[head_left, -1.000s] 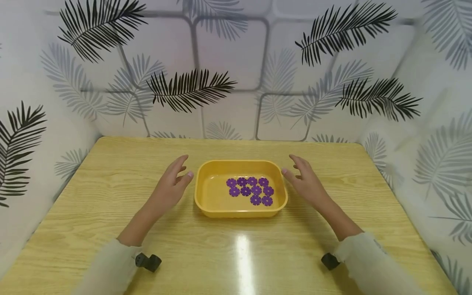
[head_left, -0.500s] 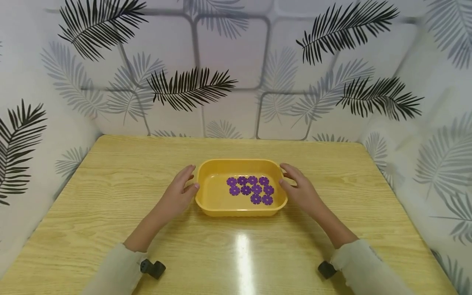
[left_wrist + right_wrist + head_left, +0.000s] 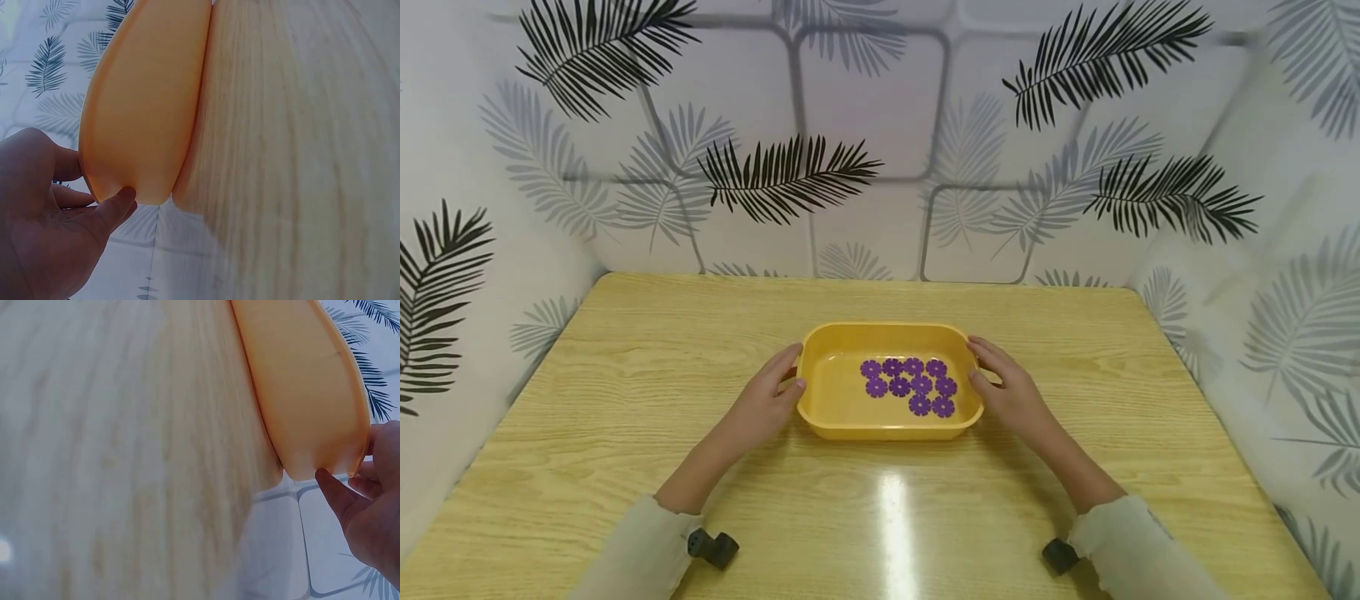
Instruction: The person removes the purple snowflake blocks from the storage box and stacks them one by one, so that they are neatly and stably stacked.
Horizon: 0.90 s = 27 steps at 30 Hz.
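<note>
A yellow plastic tray stands on the table, rounded at its corners. Several purple notched discs, shaped like small flowers, lie flat inside it, mostly towards the right. My left hand holds the tray's left end, thumb nearer me and fingers at the far side. On the opposite end my right hand holds in the same way. The left wrist view has the left thumb against the tray's outer wall. In the right wrist view the right thumb touches the other end wall.
The light wood table reaches back to a wall with a leaf pattern. Black wrist devices hang by both sleeves. A bright light reflection lies on the table in front of the tray.
Both hands have moved inward from beside the tray and taken hold of its two ends. The tray and the discs have stayed in place.
</note>
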{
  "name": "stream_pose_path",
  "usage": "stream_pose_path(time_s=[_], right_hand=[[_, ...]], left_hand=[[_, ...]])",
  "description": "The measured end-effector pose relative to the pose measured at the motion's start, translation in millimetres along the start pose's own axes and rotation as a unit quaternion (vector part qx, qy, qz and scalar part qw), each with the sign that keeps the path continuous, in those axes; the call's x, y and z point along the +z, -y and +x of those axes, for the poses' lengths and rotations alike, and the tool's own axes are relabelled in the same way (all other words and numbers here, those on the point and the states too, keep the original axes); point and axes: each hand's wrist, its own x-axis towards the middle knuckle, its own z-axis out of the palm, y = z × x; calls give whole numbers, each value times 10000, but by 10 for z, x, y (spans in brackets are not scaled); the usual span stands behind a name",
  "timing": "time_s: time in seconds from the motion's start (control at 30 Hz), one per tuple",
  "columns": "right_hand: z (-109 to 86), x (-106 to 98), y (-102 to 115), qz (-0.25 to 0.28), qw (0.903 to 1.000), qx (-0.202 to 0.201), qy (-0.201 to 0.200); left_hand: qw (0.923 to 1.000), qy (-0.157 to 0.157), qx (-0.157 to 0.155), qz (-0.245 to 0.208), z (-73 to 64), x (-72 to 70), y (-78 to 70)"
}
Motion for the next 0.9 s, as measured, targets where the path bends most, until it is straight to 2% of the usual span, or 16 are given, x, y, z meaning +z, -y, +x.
stream_pose_path(time_s=[0.4, 0.53, 0.67, 0.73, 0.8, 0.9], right_hand=[[-96, 32, -8, 86, 9999, -22, -122], [-97, 37, -3, 117, 9999, 42, -95], [-98, 38, -6, 162, 9998, 95, -103], [-99, 40, -6, 149, 9998, 105, -127], [-100, 43, -4, 150, 9997, 104, -151], [-105, 35, 6, 193, 9996, 124, -176]], left_hand=[[10000, 33, -6, -25, -74, -3, -41], [9990, -283, 199, 272, -69, -31, -112], [9920, -721, 493, 912, 1, -35, -250], [9892, -812, 611, 1053, 52, -15, -321], [9895, -771, 724, 983, 109, 17, -375], [9917, -543, 795, 856, 216, 89, -429]])
